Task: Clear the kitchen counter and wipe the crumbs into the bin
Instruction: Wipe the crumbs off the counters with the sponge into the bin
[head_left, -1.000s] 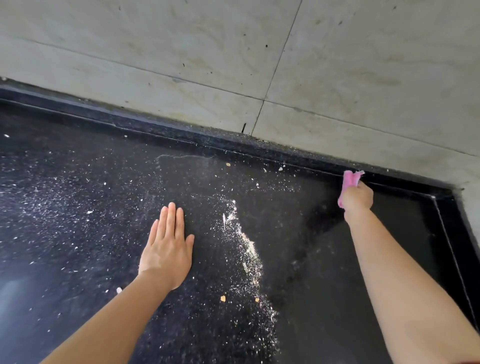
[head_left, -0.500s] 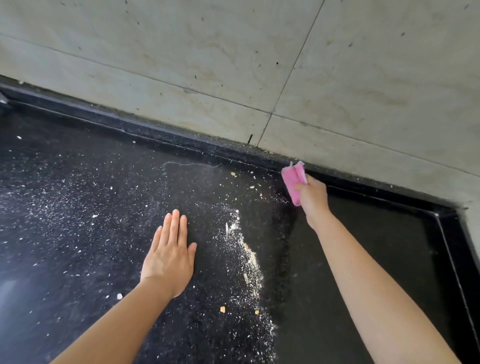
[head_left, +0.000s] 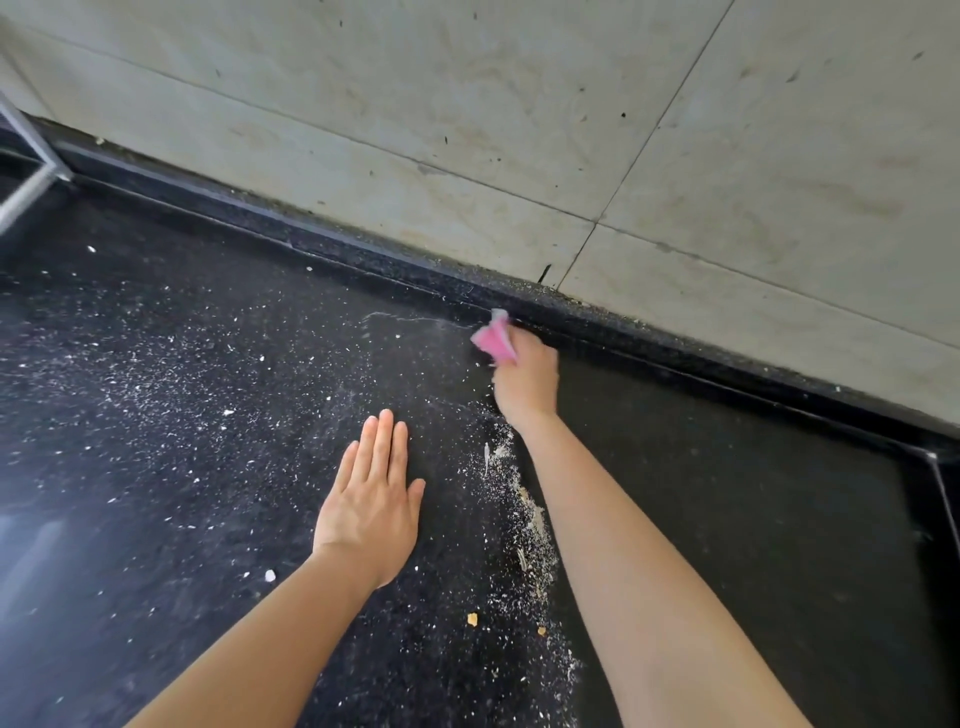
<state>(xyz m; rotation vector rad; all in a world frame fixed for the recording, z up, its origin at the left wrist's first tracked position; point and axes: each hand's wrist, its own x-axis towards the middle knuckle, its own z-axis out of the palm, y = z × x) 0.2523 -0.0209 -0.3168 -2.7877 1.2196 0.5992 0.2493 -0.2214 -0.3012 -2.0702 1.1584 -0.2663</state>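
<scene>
Gripping a pink cloth (head_left: 493, 340), the right hand (head_left: 524, 382) sits just above the middle of the frame, its fingers clenched round the cloth and pressing it to the black worktop (head_left: 727, 519) close to the raised back edge (head_left: 623, 325). Both cloth and hand are blurred. Lower and to the left, the left hand (head_left: 371, 501) lies flat on the worktop, palm down, fingers straight and together, holding nothing.

Crumbs (head_left: 530, 525) form a pale ridge that runs from just below the right wrist down toward the bottom of the frame, between the two forearms. Finer white specks (head_left: 156, 395) are scattered across the left half of the worktop, and two orange bits (head_left: 471, 618) lie near the lower end of the ridge. Right of the ridge, the worktop looks dark and nearly free of specks.

Along the top of the frame runs a wall (head_left: 467, 104) of large pale tiles, spotted with small dark marks. At the far left edge, part of a white metal frame (head_left: 31, 171) shows, blurred; what it belongs to I cannot tell
</scene>
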